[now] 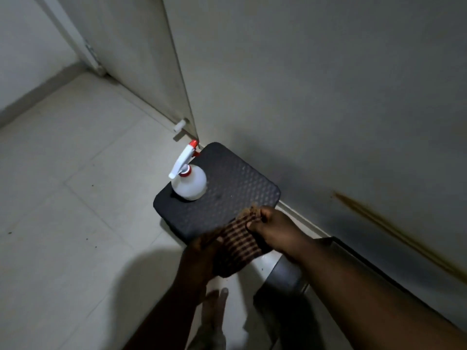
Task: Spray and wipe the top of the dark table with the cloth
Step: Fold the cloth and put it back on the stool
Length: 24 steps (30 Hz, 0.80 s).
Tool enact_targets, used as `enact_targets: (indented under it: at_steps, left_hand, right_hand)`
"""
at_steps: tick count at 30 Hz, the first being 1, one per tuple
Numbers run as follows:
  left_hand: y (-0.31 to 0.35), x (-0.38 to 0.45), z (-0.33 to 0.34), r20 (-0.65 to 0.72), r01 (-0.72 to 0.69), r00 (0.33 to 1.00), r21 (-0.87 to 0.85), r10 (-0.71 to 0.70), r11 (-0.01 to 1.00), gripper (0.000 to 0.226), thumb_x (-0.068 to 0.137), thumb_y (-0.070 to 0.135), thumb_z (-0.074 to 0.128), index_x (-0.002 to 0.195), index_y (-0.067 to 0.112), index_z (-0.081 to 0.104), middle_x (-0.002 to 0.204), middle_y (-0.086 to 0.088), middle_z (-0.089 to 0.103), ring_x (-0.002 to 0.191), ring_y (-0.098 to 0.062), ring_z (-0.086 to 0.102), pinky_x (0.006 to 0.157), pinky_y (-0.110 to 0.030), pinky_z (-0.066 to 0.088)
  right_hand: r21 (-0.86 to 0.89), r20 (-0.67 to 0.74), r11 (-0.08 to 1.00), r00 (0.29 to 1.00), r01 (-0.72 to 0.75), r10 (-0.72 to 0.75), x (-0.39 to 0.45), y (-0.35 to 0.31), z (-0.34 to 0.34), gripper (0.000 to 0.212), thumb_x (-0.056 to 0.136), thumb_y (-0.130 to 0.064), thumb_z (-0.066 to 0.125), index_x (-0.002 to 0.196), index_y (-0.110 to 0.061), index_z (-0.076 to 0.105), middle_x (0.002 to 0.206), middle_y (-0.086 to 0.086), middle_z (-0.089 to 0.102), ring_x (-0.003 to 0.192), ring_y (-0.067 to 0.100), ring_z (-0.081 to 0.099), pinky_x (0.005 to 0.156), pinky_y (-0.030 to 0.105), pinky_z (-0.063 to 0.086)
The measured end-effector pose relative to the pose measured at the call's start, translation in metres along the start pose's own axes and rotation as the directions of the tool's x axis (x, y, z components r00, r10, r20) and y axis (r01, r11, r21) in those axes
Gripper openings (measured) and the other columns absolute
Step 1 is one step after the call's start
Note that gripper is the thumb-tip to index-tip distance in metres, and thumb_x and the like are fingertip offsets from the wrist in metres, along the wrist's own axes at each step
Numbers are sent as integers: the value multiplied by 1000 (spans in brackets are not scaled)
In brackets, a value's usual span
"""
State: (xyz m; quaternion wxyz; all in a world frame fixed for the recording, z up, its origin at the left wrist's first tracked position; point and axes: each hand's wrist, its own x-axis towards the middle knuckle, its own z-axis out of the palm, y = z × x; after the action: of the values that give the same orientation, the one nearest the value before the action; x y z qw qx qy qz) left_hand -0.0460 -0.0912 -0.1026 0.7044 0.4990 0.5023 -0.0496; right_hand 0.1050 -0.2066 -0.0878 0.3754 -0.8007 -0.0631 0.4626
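Note:
A small dark table (227, 188) with a dimpled top stands against the wall. On its left side stands a white spray bottle (188, 181) with a white and red trigger head, upright. A brown checked cloth (238, 245) hangs over the table's near edge, stretched between both hands. My left hand (202, 258) grips its lower left part. My right hand (273, 228) pinches its upper corner just above the table's near right edge.
A pale wall (328, 97) runs along the right, with a brown streak low down. A door (141, 59) with a white door stop (180, 126) is behind the table. Pale floor tiles (75, 198) spread to the left. A grey object (285, 276) sits under my right forearm.

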Motion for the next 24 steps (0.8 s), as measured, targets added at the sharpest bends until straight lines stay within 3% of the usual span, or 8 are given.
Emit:
enact_targets:
  at_steps: [3,7,9,11,13,16,19,24]
  left_hand:
    - [2,40,-11,-39,-5,999,44,7,999,23,90,25,68,112,29,68,114,-3,69,104,-25,65,92,-54,53]
    - [0,82,-19,-50,-29,997,445,58,895,24,92,34,64,111,20,69,95,1,71,86,-15,66,75,-37,57]
    - [-1,87,-21,-99,-27,989,615,111,788,23,91,42,62,107,27,70,84,13,66,74,0,59,57,-18,43]
    - [0,91,-32,-195,-57,951,652,239,756,24,86,44,67,107,30,67,86,18,63,76,1,58,55,-14,34]
    - [8,95,-46,-261,-236,868,531,423,814,43,77,37,78,115,31,59,100,18,61,97,-9,62,67,-18,44]
    - [34,106,-57,-236,-452,748,503,620,737,79,64,36,87,133,22,50,130,4,59,122,-13,54,96,-34,50]
    - [57,119,-54,-150,-415,793,576,590,704,104,59,47,89,145,19,38,142,-4,50,132,-20,47,104,-47,46]
    - [65,132,-54,-113,-401,806,618,582,676,87,71,44,82,144,23,40,140,0,53,127,-20,50,104,-50,45]
  right_hand:
    - [-137,-30,991,1000,-2,-2,50,-11,10,21,89,-22,66,100,-5,64,99,22,68,89,29,66,77,37,54]
    - [-320,-66,947,998,-24,3,91,-8,20,22,90,-26,63,104,-8,64,101,15,68,95,31,65,79,35,51]
    - [-395,-230,918,968,5,-104,89,1,25,33,89,-27,62,120,-14,58,117,14,63,108,32,60,86,34,48]
    - [-459,-406,888,885,20,-230,78,13,41,58,86,-31,64,139,-18,45,143,14,48,130,32,45,102,40,40]
    - [-479,-471,878,849,-15,-242,66,22,66,79,84,-38,65,151,-17,27,160,16,24,145,32,23,115,44,26]
    - [-443,-501,894,846,-70,-182,61,30,105,89,87,-49,56,155,-16,9,165,16,6,150,30,4,119,47,11]
    - [-483,-516,863,844,-145,-147,75,30,121,87,90,-57,42,155,-16,3,165,17,2,150,31,-2,119,50,5]
    - [-582,-499,792,850,-182,-172,94,30,129,84,88,-65,25,155,-16,9,164,19,2,150,36,-3,118,54,4]
